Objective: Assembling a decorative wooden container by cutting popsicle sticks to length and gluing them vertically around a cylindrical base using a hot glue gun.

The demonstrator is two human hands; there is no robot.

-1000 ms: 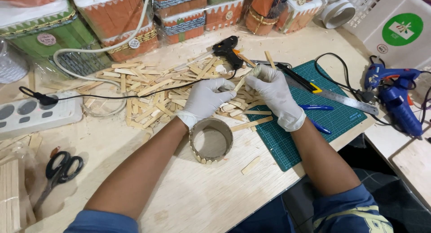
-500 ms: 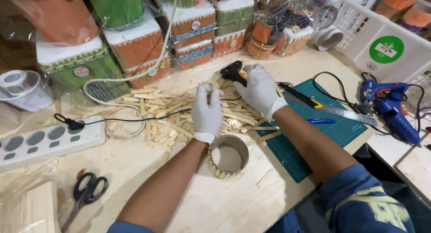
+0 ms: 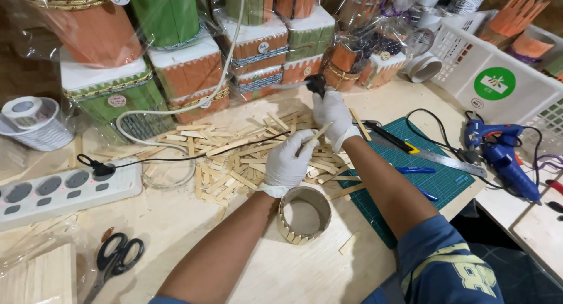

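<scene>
My left hand, in a white glove, pinches a thin wooden stick above a pile of flat wooden sticks. Beyond the pile, my right hand, also gloved, grips a black glue gun with its nozzle pointing left. A round cardboard ring, partly clad in sticks, sits on the table just in front of my left wrist.
A green cutting mat with a steel ruler and knife lies right. A blue glue gun, a white basket, a power strip, scissors and wrapped stick-covered boxes surround the work area.
My right hand has lifted the black glue gun off the table toward the boxes. My left hand has picked a stick from the pile. The view has tilted up.
</scene>
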